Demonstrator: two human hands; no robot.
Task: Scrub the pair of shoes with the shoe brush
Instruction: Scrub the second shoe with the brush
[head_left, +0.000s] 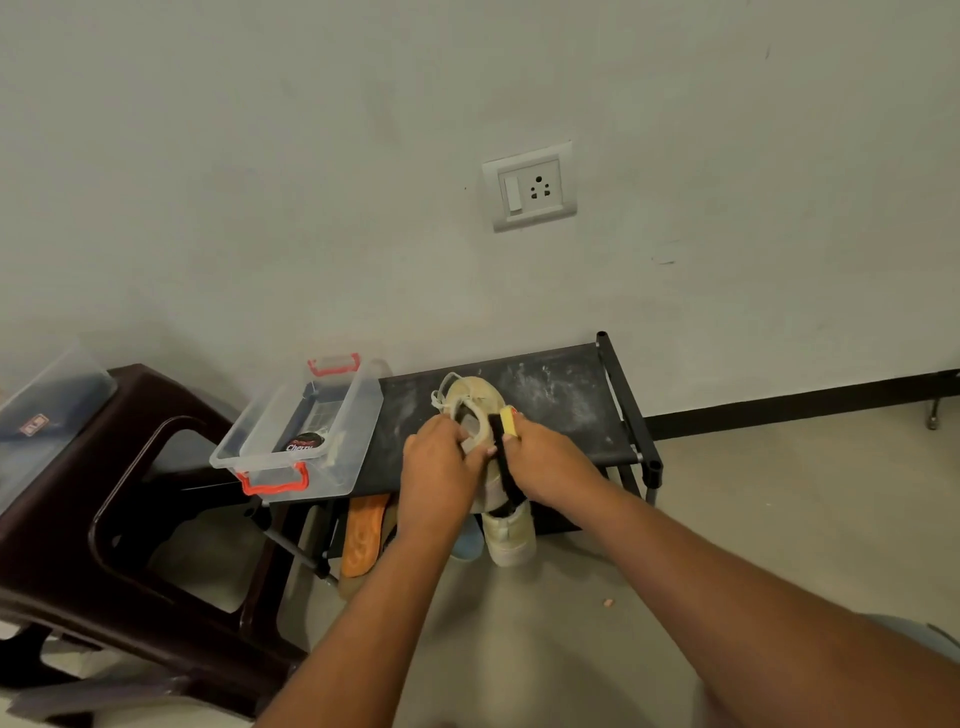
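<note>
Head: left hand (439, 467) fingers curl round shoe (475, 392); right hand (545, 462) fingers clasp brush (503, 457).

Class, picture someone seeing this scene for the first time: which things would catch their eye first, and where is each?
At the centre, the left hand holds a cream shoe over the dusty black rack, while the right hand grips a yellow-backed brush against it. On the rack's left end sits a clear box with red handles. A white wall socket stands out above.
</note>
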